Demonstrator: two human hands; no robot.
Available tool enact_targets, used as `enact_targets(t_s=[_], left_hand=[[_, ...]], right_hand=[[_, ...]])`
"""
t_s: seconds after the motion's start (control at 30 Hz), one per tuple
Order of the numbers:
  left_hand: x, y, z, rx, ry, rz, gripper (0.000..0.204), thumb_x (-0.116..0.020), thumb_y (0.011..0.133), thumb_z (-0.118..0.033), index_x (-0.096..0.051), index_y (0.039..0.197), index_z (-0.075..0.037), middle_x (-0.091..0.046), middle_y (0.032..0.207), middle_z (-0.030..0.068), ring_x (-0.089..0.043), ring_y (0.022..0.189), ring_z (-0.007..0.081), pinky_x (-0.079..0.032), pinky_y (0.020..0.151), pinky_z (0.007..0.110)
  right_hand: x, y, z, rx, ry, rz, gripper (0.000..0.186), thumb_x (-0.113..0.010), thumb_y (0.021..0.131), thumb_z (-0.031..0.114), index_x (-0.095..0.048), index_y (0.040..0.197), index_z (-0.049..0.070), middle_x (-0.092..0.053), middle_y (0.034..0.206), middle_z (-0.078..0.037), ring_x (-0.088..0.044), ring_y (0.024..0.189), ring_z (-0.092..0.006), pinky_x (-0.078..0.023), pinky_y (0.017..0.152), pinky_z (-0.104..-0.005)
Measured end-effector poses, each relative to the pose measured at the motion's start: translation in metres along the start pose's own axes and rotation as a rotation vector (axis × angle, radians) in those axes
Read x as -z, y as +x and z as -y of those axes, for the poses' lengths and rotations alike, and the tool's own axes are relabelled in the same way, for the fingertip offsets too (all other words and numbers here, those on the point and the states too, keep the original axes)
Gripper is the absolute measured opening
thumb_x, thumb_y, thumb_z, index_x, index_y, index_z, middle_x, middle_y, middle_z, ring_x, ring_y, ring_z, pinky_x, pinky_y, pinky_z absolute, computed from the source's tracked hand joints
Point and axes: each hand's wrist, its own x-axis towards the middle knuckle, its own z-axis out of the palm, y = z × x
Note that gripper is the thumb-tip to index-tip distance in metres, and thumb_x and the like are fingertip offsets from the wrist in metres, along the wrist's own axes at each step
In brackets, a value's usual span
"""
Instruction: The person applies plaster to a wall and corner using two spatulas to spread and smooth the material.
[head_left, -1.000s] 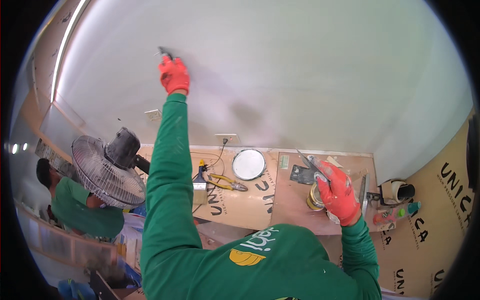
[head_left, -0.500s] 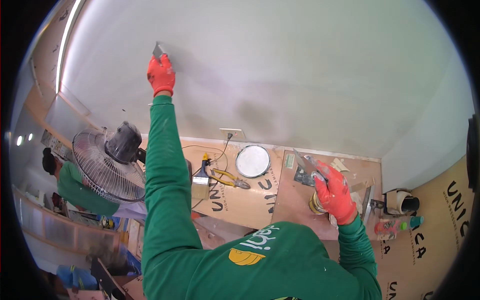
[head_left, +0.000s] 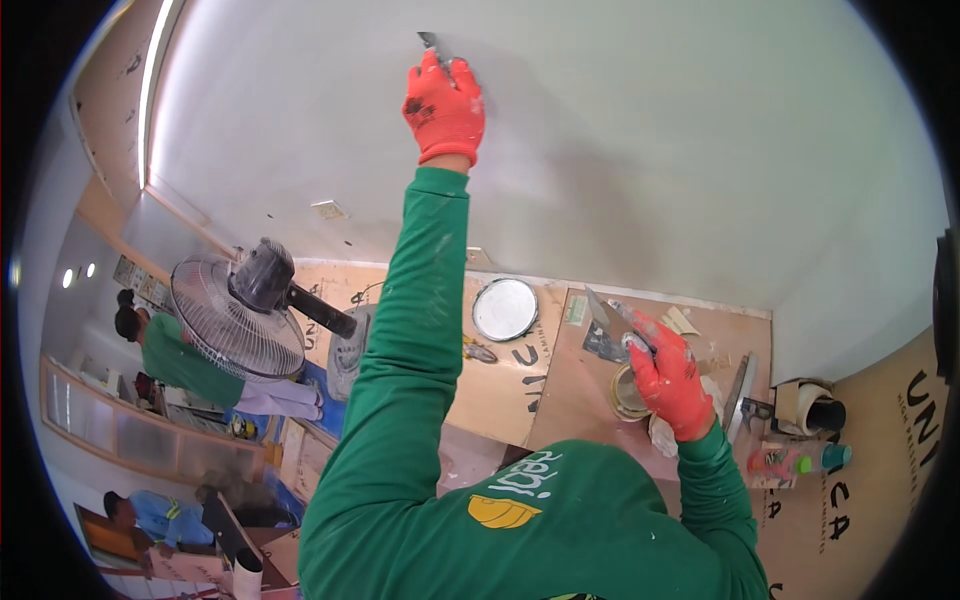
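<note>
White wall faces us: our left hand clenches 1 scraper against it; our right hand grasps another putty knife.

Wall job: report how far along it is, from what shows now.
Done: most of the white wall looks smooth and evenly coated. In hand: the left hand presses a putty knife against the wall high up, while the right hand holds a second scraper over the open tin. Left: faint grey patches around the raised arm look uneven; whether they need more filler cannot be told.
</note>
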Motion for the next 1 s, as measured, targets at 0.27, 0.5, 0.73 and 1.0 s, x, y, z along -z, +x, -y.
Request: enact_targets(t_s=[0.27, 0.5, 0.73, 1.0], left_hand=[[-0.03, -0.039, -0.135, -0.063, -0.033, 0.051, 0.042, -0.055, 0.091, -0.029, -0.058, 0.118, 0.003, -0.061, 0.095, 0.0149, -0.063, 0.082, 0.0319, -0.051, 0.074, 0.041], [-0.063, -0.079, -0.234, -0.207, -0.066, 0.067, 0.034, -0.058, 0.089, -0.022, -0.058, 0.116, -0.001, -0.059, 0.098, 0.0171, -0.063, 0.081, 0.033, -0.051, 0.069, 0.042], [-0.024, -0.11, -0.273, -0.267, -0.673, 0.242, 0.031, -0.056, 0.094, -0.02, -0.058, 0.117, 0.0, -0.062, 0.102, 0.0171, -0.064, 0.082, 0.029, -0.051, 0.072, 0.037], [0.076, -0.237, -0.203, -0.414, -1.102, 0.315, 0.046, -0.045, 0.097, -0.004, -0.037, 0.141, 0.004, -0.05, 0.136, 0.0162, -0.056, 0.108, 0.0206, -0.044, 0.096, 0.032]], right_hand=[[0.048, -0.036, -0.003, -0.089, 0.073, -0.11, 0.035, -0.061, 0.09, 0.005, -0.059, 0.124, 0.0, -0.066, 0.1, -0.019, -0.064, 0.084, -0.0278, -0.051, 0.076, -0.0335], [0.074, -0.071, -0.011, -0.085, 0.068, -0.267, 0.034, -0.06, 0.092, 0.007, -0.057, 0.124, -0.005, -0.067, 0.099, -0.019, -0.063, 0.084, -0.0253, -0.051, 0.078, -0.0322], [0.104, -0.129, -0.018, -0.036, -0.6, -0.495, 0.049, -0.059, 0.086, 0.002, -0.049, 0.133, -0.007, -0.061, 0.116, -0.023, -0.061, 0.099, -0.0348, -0.047, 0.089, -0.0396], [0.102, -0.108, 0.018, 0.041, -0.658, -0.668, 0.063, -0.067, 0.084, 0.006, -0.04, 0.138, -0.01, -0.051, 0.136, -0.024, -0.052, 0.126, -0.0338, -0.04, 0.106, -0.0387]])
